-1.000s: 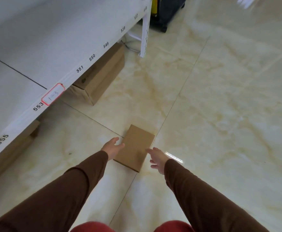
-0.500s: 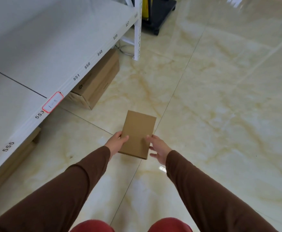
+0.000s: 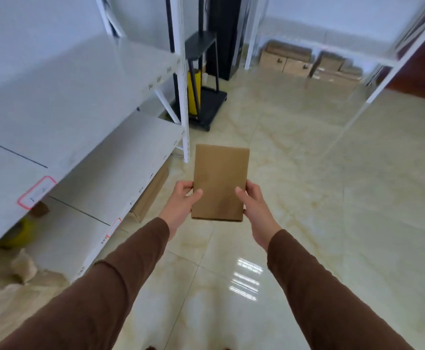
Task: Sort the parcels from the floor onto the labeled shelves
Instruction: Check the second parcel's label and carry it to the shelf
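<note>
A flat brown cardboard parcel (image 3: 220,181) is held up in front of me, well above the floor, its plain face toward me. My left hand (image 3: 181,202) grips its left edge with the thumb on the front. My right hand (image 3: 253,205) grips its right edge the same way. White shelves (image 3: 80,102) run along my left, with number stickers on their front edges and a red-framed label (image 3: 36,192) on the upper one. A second red-framed label (image 3: 113,227) marks the lower shelf.
A cardboard box (image 3: 150,193) lies on the floor under the lower shelf. A black cart (image 3: 206,107) with a yellow item stands past the shelf post. More boxes (image 3: 289,59) sit under a far rack. Bags and a yellow object (image 3: 17,233) rest on the lower shelf.
Both hands closed on the parcel on the floor and lifted it up. My view has risen from the floor to take in the shelves and the room.
</note>
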The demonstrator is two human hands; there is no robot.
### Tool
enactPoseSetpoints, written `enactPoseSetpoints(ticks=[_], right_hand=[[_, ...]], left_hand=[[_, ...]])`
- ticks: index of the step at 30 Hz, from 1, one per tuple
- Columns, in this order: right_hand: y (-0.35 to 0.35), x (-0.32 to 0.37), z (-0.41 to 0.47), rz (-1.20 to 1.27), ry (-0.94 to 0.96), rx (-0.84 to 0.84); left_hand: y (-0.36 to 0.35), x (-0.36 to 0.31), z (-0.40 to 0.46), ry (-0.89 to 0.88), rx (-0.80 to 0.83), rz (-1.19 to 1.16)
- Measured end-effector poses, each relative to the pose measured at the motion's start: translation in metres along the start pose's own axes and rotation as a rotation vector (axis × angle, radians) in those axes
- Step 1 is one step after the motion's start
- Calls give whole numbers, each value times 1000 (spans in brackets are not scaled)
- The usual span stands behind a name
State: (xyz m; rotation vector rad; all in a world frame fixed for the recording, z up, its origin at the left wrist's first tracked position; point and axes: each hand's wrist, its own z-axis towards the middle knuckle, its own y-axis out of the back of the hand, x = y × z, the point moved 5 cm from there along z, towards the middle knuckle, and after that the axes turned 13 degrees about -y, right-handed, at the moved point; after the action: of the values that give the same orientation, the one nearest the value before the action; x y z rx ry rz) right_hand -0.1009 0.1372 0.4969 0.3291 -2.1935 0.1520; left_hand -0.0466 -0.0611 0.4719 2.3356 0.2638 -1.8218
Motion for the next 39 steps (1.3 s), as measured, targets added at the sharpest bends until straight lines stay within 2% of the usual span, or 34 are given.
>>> enactPoseSetpoints(ticks=[4, 7, 10, 15, 21, 24, 27, 30, 36, 39], right_hand=[[43, 108, -97, -105, 225, -101], [64, 163, -152, -328, 436, -241], [85, 202, -194, -508, 597, -403], [115, 236, -223, -554, 735, -527], [144, 253, -204, -339, 672, -419], [153, 273, -186, -31, 428, -221], [170, 287, -148, 165, 164, -74], [175, 307, -102, 318, 44, 50], [190, 364, -33, 512, 40, -49], [211, 384, -7, 538, 78, -110]], left_hand=[[-37, -134, -39, -59, 40, -102], [-60, -202, -56, -70, 82, -191], [-81, -251, -60, -92, 125, -352], [-105, -302, -55, -127, 158, -580], [-128, -320, -30, -196, 69, -482], [-135, -328, -10, -347, -13, -340], [-142, -342, 16, -529, -49, -167], [-151, -351, 53, -651, -26, -2], [-173, -368, 138, -662, 123, 82], [-188, -376, 185, -516, 232, 7]])
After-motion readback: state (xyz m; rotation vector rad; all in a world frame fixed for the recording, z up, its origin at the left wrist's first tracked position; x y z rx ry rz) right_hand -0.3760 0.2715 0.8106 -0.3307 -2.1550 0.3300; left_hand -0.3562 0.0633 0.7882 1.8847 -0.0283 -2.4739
